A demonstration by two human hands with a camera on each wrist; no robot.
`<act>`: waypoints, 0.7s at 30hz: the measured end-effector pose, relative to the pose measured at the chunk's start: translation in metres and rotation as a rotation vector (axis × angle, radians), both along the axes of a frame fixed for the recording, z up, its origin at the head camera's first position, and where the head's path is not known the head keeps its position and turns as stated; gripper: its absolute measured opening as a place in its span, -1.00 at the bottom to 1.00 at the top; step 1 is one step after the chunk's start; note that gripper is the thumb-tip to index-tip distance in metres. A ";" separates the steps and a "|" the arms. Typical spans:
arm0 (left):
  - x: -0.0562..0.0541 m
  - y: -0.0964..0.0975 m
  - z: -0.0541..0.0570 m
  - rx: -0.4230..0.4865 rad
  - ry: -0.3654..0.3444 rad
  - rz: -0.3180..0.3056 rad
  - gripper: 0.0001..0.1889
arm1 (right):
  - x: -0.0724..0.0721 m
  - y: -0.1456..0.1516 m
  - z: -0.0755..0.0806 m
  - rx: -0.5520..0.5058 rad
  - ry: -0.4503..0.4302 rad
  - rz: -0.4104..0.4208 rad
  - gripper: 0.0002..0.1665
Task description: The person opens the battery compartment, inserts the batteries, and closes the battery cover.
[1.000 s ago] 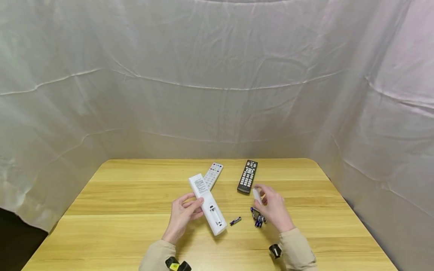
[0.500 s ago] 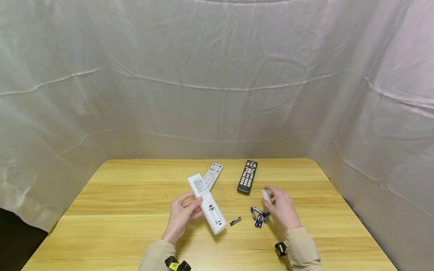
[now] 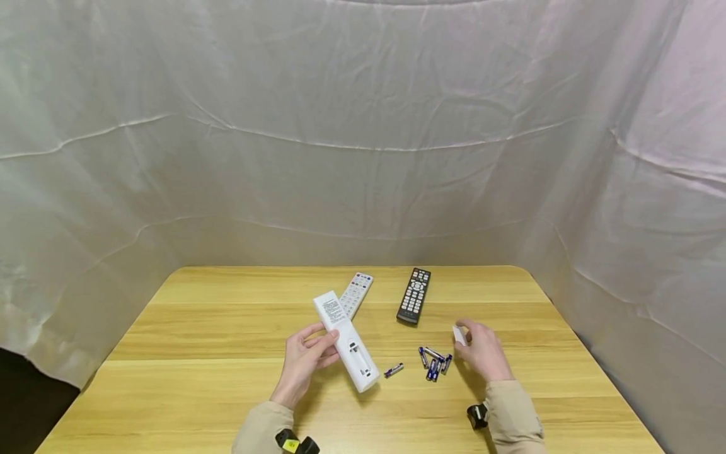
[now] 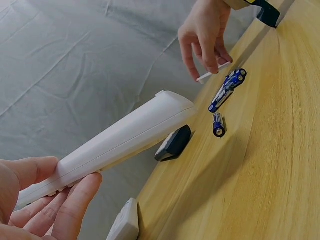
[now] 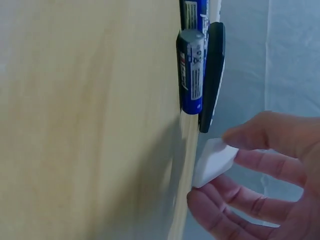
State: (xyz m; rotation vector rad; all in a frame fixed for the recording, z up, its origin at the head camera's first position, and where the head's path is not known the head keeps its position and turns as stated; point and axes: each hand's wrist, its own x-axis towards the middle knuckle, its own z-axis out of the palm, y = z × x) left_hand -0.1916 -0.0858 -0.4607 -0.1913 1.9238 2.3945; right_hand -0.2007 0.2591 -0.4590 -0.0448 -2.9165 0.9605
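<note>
My left hand (image 3: pixel 303 359) grips a white remote control (image 3: pixel 340 328) between thumb and fingers, its back turned up. The battery compartment (image 3: pixel 360 359) in that back is uncovered and shows no batteries. Over on the right, my right hand (image 3: pixel 484 350) pinches a small white battery cover (image 3: pixel 460 335) by its edges, close over the table; the right wrist view shows the cover (image 5: pixel 216 162) between thumb and fingers. Just left of that hand lies a cluster of several blue batteries (image 3: pixel 435 366). A single battery (image 3: pixel 394 370) lies between the cluster and the held remote.
A second white remote (image 3: pixel 357 291) lies buttons up behind the held one, which partly overlaps it in the head view. Farther right lies a black remote (image 3: pixel 414 295), buttons up. Grey cloth (image 3: pixel 363 189) surrounds the back and sides of the wooden table (image 3: pixel 198 328).
My right hand has moved right with the battery cover, away from the battery cluster, which now shows fully. The left hand and its remote have hardly moved.
</note>
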 end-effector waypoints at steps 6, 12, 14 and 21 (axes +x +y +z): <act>0.000 0.000 0.000 -0.001 0.006 -0.005 -0.56 | -0.001 0.007 -0.003 -0.004 -0.035 -0.013 -0.38; 0.000 0.000 -0.001 -0.001 0.006 -0.001 -0.57 | -0.002 0.014 -0.006 0.010 -0.043 -0.013 -0.40; 0.000 0.000 0.000 -0.001 0.004 0.000 -0.57 | -0.001 0.015 -0.006 0.013 -0.048 -0.013 -0.42; 0.000 0.000 0.000 -0.002 0.000 -0.003 -0.57 | -0.003 0.017 -0.008 0.041 -0.060 -0.016 -0.50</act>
